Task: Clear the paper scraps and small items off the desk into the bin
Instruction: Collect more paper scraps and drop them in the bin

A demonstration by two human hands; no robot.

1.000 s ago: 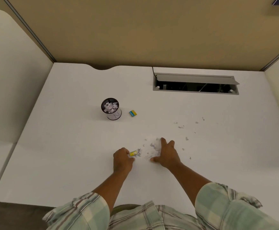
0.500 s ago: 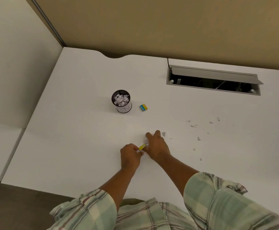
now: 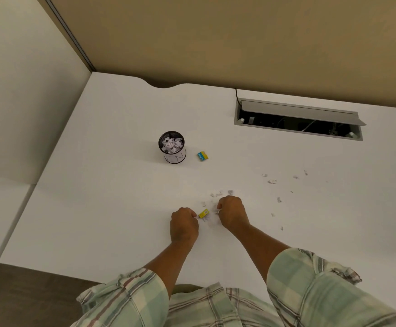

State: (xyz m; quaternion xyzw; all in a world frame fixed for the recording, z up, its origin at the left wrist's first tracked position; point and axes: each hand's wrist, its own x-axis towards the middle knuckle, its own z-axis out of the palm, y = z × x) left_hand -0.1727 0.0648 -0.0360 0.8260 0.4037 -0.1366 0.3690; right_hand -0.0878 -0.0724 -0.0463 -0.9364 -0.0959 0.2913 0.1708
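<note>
A small black mesh bin [image 3: 172, 147], filled with white paper scraps, stands on the white desk [image 3: 102, 208]. Beside it lies a blue and yellow box [image 3: 202, 156]. My left hand [image 3: 184, 224] and my right hand [image 3: 232, 212] rest on the desk, both with fingers curled. A small yellow box [image 3: 204, 213] lies between them, touching my left fingertips. Bits of white paper peek out of my right fist. More paper scraps [image 3: 220, 193] lie just beyond my hands, and several others [image 3: 272, 181] are strewn to the right.
An open grey cable hatch [image 3: 298, 119] is set into the desk at the back right. Beige partition walls enclose the desk behind and on the left. The desk's front edge and dark floor [image 3: 15, 291] show at lower left.
My right hand has closed from a flat sweep into a fist on the scraps and pulled apart from the left hand. The pile of scraps under it has shrunk. The view has tilted.
</note>
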